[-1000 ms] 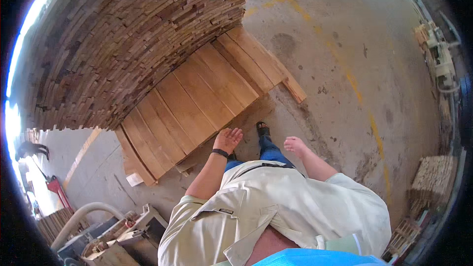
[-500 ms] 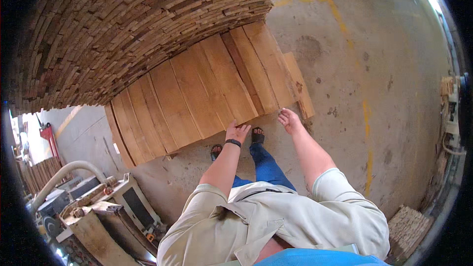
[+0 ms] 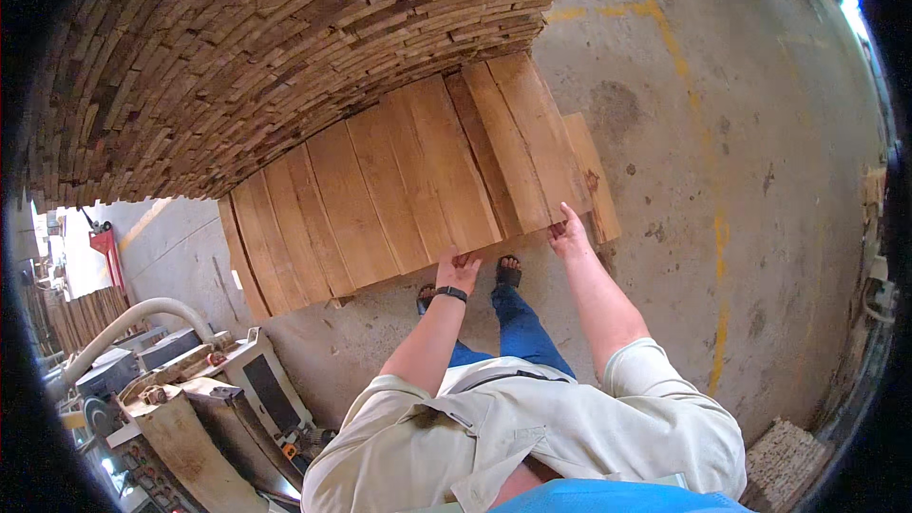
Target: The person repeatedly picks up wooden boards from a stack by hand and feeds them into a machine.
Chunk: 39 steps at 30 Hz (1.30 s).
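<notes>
A row of wide brown wooden boards [image 3: 375, 195] lies side by side, near ends toward me. My left hand [image 3: 459, 272], with a dark band at its wrist, is at the near edge of a middle board. Its fingers are apart, tips by the edge. Farther right, my right hand [image 3: 568, 236] is at the near end of a right-hand board [image 3: 532, 147]. One finger stretches up along that end while the others bend against the edge; their undersides are hidden.
Behind the boards rises a tall stack of rough timber [image 3: 285, 47]. A shorter board [image 3: 594, 176] sticks out at the right. Machinery with a pale hose [image 3: 142, 318] stands at lower left, near a red pallet jack [image 3: 106, 247]. Yellow lines [image 3: 719, 256] mark the concrete floor.
My right hand has come onto the board's near end, its fingers bending there. My left hand's fingers have drawn in slightly at the edge. The whole view has shifted a little.
</notes>
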Available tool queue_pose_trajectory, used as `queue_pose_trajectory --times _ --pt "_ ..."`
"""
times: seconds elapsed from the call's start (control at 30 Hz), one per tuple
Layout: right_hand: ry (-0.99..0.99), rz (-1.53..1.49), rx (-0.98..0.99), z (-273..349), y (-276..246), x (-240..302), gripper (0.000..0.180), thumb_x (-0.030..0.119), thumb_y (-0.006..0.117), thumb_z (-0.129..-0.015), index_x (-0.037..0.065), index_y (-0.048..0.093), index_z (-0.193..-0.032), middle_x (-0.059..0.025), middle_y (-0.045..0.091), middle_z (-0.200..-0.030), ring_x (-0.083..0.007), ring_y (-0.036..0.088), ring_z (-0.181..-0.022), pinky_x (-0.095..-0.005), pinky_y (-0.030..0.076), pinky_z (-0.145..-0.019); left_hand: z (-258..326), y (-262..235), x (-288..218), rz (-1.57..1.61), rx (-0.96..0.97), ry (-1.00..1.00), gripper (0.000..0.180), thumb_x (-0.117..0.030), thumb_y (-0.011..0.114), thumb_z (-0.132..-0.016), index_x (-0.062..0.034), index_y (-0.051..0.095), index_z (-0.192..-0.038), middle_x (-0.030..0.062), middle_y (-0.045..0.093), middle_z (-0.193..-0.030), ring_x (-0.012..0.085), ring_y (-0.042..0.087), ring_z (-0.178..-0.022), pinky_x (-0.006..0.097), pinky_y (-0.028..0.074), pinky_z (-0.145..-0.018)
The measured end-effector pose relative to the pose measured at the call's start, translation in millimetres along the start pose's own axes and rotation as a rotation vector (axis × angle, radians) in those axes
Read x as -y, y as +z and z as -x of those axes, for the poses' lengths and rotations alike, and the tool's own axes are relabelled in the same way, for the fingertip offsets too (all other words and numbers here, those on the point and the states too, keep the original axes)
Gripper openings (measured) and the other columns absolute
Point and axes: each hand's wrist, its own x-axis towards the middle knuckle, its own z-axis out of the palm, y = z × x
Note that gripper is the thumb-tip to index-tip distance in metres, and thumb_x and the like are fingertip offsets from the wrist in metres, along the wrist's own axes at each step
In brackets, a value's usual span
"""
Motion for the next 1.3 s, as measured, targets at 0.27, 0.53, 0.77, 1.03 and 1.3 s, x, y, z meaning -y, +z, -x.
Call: queue_pose_trajectory --times 0.27,0.53,0.77,1.03,1.3 --pt "-0.094 0.049 0.413 53.0 -6.5 -23.3 0.017 0.027 0.068 -0.085 0.013 0.061 -0.09 -0.001 0.062 -0.078 -0.0153 0.056 -0.068 -0.0259 0.049 -0.057 61.6 7.0 -72.5 -0.17 0.197 0.058 0.035 -0.019 0.07 -0.082 -0.0043 0.053 -0.108 0.0146 0.06 -0.104 0.0317 0.06 -0.097 0.046 0.056 -0.081" --pt "-0.124 -0.003 0.511 97.1 -42.8 -98.2 0.021 0.027 0.067 -0.085 0.01 0.059 -0.094 -0.005 0.063 -0.082 -0.0178 0.06 -0.071 -0.029 0.054 -0.063 130.7 -8.4 -169.2 -0.339 0.27 0.058 0.026 -0.017 0.06 -0.088 -0.0056 0.052 -0.11 0.0114 0.058 -0.111 0.0279 0.059 -0.103 0.045 0.053 -0.088" --pt "-0.163 -0.075 0.457 166.1 -114.3 -216.1 0.026 0.028 0.067 -0.083 0.009 0.058 -0.099 -0.0068 0.061 -0.092 -0.0197 0.059 -0.078 -0.0341 0.054 -0.071 188.8 -94.0 -232.3 -0.372 0.294 -0.043 0.025 -0.016 0.057 -0.089 -0.0026 0.051 -0.11 0.0122 0.061 -0.109 0.0289 0.061 -0.102 0.043 0.054 -0.087" --pt "-0.21 -0.188 0.4 227.1 -152.4 -295.9 0.035 0.025 0.069 -0.08 0.009 0.056 -0.109 -0.0071 0.061 -0.104 -0.0227 0.059 -0.093 -0.0389 0.053 -0.08 253.8 -148.6 -282.8 -0.476 0.283 -0.019 0.031 -0.018 0.059 -0.088 -0.0074 0.05 -0.115 0.0083 0.064 -0.104 0.0235 0.065 -0.092 0.038 0.058 -0.076" --pt "-0.312 -0.214 0.496 238.2 -169.2 -310.4 0.037 0.018 0.067 -0.082 0.009 0.053 -0.115 -0.0067 0.061 -0.109 -0.0229 0.059 -0.1 -0.0387 0.052 -0.085 293.2 -206.3 -268.3 -0.407 0.31 0.022 0.032 -0.015 0.061 -0.087 -0.0064 0.05 -0.115 0.0105 0.062 -0.108 0.0264 0.063 -0.096 0.041 0.058 -0.076"
